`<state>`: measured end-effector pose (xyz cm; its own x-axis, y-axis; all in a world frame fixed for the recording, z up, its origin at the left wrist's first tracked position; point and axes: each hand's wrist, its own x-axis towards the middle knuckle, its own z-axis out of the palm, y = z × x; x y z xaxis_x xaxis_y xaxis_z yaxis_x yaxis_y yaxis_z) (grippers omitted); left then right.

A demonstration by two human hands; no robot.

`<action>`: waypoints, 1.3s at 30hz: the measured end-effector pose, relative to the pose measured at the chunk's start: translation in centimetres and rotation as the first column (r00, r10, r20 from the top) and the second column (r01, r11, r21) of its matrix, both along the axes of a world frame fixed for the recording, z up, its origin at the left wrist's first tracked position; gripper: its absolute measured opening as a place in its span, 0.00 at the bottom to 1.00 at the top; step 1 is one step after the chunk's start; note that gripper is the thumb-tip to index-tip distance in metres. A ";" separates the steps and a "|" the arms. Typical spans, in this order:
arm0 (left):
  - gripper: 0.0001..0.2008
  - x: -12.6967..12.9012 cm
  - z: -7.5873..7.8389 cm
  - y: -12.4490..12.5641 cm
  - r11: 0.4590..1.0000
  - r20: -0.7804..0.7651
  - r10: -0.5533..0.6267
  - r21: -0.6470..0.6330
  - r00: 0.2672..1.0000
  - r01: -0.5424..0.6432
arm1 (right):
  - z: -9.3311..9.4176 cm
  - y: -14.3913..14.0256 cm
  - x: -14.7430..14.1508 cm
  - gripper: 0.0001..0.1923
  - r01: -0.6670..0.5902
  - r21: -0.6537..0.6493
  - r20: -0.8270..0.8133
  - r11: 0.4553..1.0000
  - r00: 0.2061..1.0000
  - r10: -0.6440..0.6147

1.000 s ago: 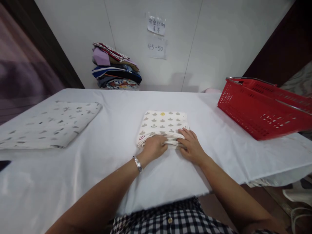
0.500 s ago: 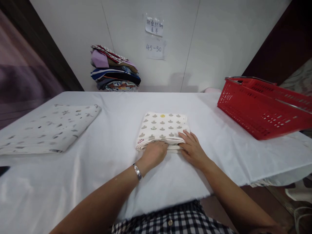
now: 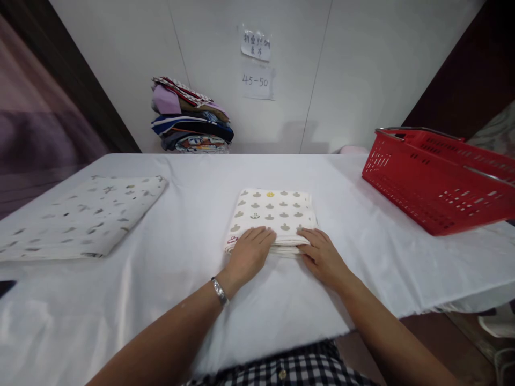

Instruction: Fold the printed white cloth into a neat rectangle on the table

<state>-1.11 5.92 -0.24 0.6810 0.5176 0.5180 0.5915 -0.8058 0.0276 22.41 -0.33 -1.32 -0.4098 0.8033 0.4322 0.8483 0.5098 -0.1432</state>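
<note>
In the head view a cream folded cloth point(image 3: 277, 214) with rows of grey mushroom-like prints, plus a few yellow, green and red ones, lies on the white-covered table. My left hand point(image 3: 250, 254) rests flat on its near edge, fingers stretched over the top layer. At the near right corner my right hand point(image 3: 324, 257) has its fingers on top and its thumb at the stacked edge, holding the layers there. Several folded layers show between the two hands.
Another pale printed cloth point(image 3: 88, 214) lies flat on the left of the table. A stack of folded fabrics point(image 3: 191, 115) stands at the back by the wall. On the right sits a red plastic basket point(image 3: 434, 182). The table's near edge point(image 3: 281, 354) runs close to my body.
My left hand has come up from under the near edge and now lies flat on top of the cloth. My right hand stays at the right corner.
</note>
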 end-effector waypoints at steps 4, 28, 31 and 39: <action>0.15 -0.2 -0.2 0.2 0.998 0.019 0.007 0.062 1.000 -0.008 | -0.1 -0.2 -0.1 0.09 0.065 0.036 0.011 0.997 0.998 -0.065; 0.19 0.1 -2.1 -0.1 0.997 -0.104 -0.030 -0.072 0.994 0.023 | -0.2 -1.4 -0.8 0.29 -0.056 -0.040 -0.001 0.998 0.998 0.056; 0.21 0.1 -2.0 -0.3 0.995 -0.101 -0.032 -0.094 0.994 0.022 | 0.8 -1.6 -1.2 0.27 -0.027 -0.086 -0.005 0.996 1.000 0.026; 0.19 0.3 -1.7 -0.3 0.990 -0.086 -0.034 -0.142 0.996 0.021 | 3.4 2.7 -3.0 0.31 0.022 -0.238 -0.014 0.971 1.000 -0.026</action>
<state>-0.84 5.61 -1.96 0.7358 0.5615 0.3785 0.5742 -0.8137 0.0907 19.43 2.39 2.11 -0.3832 0.8935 0.2339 0.8565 0.4386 -0.2721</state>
